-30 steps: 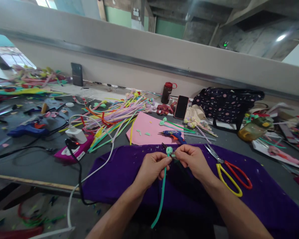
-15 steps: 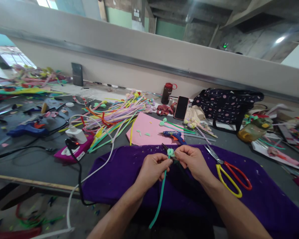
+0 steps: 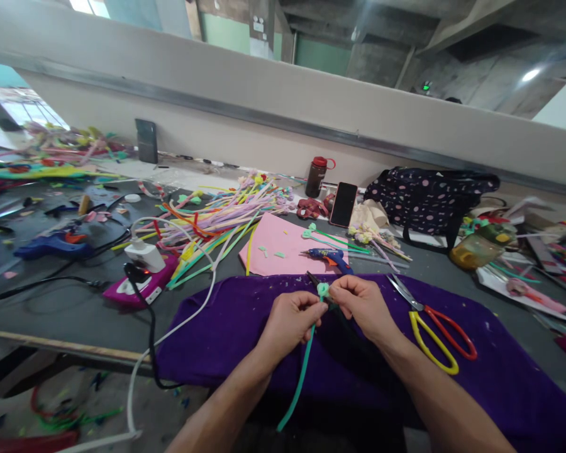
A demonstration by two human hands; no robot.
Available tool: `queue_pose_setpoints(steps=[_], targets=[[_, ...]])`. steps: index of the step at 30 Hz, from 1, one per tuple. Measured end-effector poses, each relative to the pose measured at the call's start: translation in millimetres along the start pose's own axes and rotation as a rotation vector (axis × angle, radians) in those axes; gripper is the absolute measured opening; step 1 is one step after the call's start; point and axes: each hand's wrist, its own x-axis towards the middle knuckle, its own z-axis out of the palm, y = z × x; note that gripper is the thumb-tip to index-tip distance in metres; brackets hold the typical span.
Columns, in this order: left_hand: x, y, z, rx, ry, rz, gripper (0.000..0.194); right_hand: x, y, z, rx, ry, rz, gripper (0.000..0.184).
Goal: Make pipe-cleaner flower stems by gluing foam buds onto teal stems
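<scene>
I'm seeing a grey counter [image 3: 66, 321] across the lower view, far edge against a pale wall. Purple cloth [image 3: 226, 333] covers the middle of its near edge & hangs over. Dark patterned bag [image 3: 429, 201] sits at the far edge, R of ctr. Bundle of coloured stems [image 3: 226, 214] lies L of ctr, most heads twd the far edge. Pink sheet [image 3: 273, 239] lies btwn bundle & glue gun, its near edge by the cloth's far edge.

Scissors [image 3: 417, 306], red & yellow handles, lie on the cloth's R part, blades pointing to its far edge. Both hands are over the cloth's middle, nr its far edge. L hand [image 3: 290, 324]: narrow grip, thumb & fingers pinching a green stem [image 3: 304, 371] just under its top. R hand [image 3: 363, 305]: fingertips drawn tight on the R side of the green bud; can't tell if a scrap's btwn them.

Power strip [image 3: 146, 294], magenta, is off the cloth's far L corner. Blue glue gun [image 3: 327, 255] is on the pink sheet's near R corner, nozzle pointing L. Phone [image 3: 343, 203] leans past the sheet's far R corner. Stem's free end hangs below L hand, twd me; green bud [image 3: 322, 289] tops it, btwn both hands' fingertips.
</scene>
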Motion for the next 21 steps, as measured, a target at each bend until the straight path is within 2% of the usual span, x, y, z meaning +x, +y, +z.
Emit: queue_pose_setpoints(steps=[10,17,21], targets=[[-0.2,-1.4,-0.4,-0.014,-0.007,0.012,0.029,-0.7,-3.7,1.3,-0.062,0.048,-0.012,0.017],[0.8,-0.6,-1.0,-0.083,-0.029,-0.039,0.030,-1.9,-2.4,0.2,-0.125,0.092,-0.066,0.019],[0.7,1.1,-3.0,-0.200,-0.073,-0.048,0.033,-4.4,-3.1,-2.4,-0.032,0.150,-0.118,0.027]])
